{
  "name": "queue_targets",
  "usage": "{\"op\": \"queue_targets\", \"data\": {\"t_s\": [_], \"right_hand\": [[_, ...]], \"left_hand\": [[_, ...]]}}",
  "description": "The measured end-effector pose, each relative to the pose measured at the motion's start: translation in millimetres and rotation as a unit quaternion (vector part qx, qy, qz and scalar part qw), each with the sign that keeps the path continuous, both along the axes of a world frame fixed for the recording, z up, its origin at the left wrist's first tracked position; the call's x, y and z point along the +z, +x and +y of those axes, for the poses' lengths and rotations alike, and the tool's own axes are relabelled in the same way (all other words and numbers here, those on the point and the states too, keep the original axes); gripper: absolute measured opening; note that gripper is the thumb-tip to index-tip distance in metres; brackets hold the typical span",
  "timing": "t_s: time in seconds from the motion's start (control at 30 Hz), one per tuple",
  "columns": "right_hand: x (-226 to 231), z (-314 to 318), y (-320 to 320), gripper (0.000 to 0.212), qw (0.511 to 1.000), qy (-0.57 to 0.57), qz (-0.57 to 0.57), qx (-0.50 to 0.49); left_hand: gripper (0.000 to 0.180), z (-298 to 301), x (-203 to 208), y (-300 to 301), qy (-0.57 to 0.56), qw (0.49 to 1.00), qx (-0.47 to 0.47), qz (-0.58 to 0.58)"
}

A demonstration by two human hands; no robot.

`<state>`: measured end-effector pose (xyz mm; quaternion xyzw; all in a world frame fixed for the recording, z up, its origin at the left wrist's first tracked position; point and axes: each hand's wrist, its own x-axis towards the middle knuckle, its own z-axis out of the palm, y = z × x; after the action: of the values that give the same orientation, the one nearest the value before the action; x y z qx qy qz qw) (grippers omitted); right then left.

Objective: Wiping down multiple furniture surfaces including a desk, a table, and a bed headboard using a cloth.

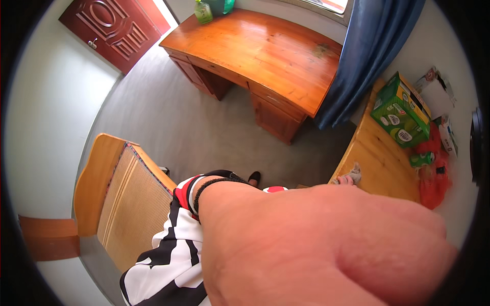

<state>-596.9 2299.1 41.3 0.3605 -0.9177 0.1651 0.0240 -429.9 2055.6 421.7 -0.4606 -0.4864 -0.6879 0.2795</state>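
Very close to the camera, my left hand [326, 234] fills the lower right of the head view. A black braided band [212, 184] circles its wrist, and a black, white and red sleeve [181, 245] lies behind it. Its fingers are out of sight, so what they do is hidden. Just beyond it, the fingertips of my right hand [346, 180] show at the edge of a light wooden tabletop [375, 153]. They are closed on a crumpled greyish cloth [356, 172]; the rest of that hand is covered by my left one.
On the light tabletop stand a green carton [400, 112], a green can [422, 159] and a red plastic bag [436, 188]. A wooden desk [250, 46] with a green bottle [203, 13] stands ahead, beside a blue curtain [375, 51]. A matted wooden bed [135, 199] is at left.
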Motion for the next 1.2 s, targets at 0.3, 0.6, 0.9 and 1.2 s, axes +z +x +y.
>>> {"op": "queue_targets", "data": {"t_s": [0.3,0.6,0.9,1.2], "right_hand": [[3,0,5,0.039,1.0,0.031,-0.001,-0.001],[-25,12,6,0.036,0.991,0.086,0.023,-0.097],[0,-70,-25,0.032,0.92,-0.115,-0.282,-0.246],[124,-318,-24,0.038,0.949,-0.276,-0.152,0.02]], "left_hand": [[0.018,-37,0,35,0.009,0.999,0.044,-0.008],[0.017,-157,5,108,-0.001,0.996,0.078,-0.033],[0.016,-269,-7,151,-0.012,0.992,0.068,-0.107],[0.019,-326,-9,101,-0.209,0.966,-0.037,-0.15]]}}
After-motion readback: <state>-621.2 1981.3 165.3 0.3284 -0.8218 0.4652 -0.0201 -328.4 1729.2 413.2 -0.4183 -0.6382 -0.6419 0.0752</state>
